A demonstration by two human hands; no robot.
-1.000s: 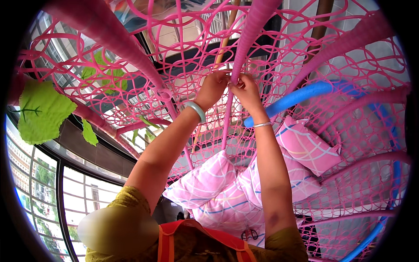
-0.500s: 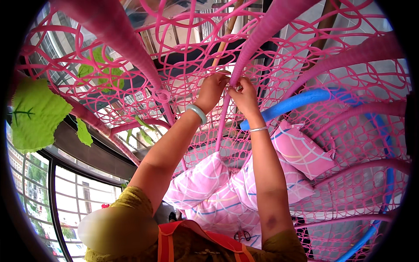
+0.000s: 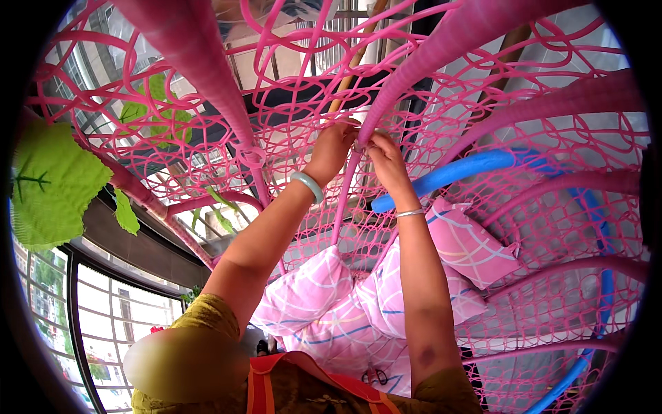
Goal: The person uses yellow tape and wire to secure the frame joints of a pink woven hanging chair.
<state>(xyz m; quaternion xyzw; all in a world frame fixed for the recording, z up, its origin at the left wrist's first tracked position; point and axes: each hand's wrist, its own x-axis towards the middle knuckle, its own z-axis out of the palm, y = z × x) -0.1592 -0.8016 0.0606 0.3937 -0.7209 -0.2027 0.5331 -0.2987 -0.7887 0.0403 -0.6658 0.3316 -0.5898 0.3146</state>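
You had both arms raised, working with your fingertips on the pink wrapped pole (image 3: 400, 79), which slanted down from the upper right and passed between your hands. The step in hand looked like close finger work at one spot on that pole, where it narrowed. Your left hand (image 3: 333, 146) was at its left side, fingers curled in toward it; your right hand (image 3: 387, 157) was at its right side, thumb and fingers bent close together. Whether either hand gripped the pole itself or pinched a thin strand there, I cannot tell. The next move seemed to call for small, coordinated fingertip motions, with the pole steadied between both hands.

The pink netting (image 3: 552, 303) crowded the spot, and its loops could have caught your fingers. The blue foam tube (image 3: 452, 176) ended just beside your right wrist, a likely obstruction on that side. Below lay pink checked cushions (image 3: 303, 286), partly behind your right forearm, with dark-handled scissors (image 3: 374, 377) near your apron (image 3: 261, 386), well apart from both hands. A green artificial leaf (image 3: 52, 186) hung at far left.
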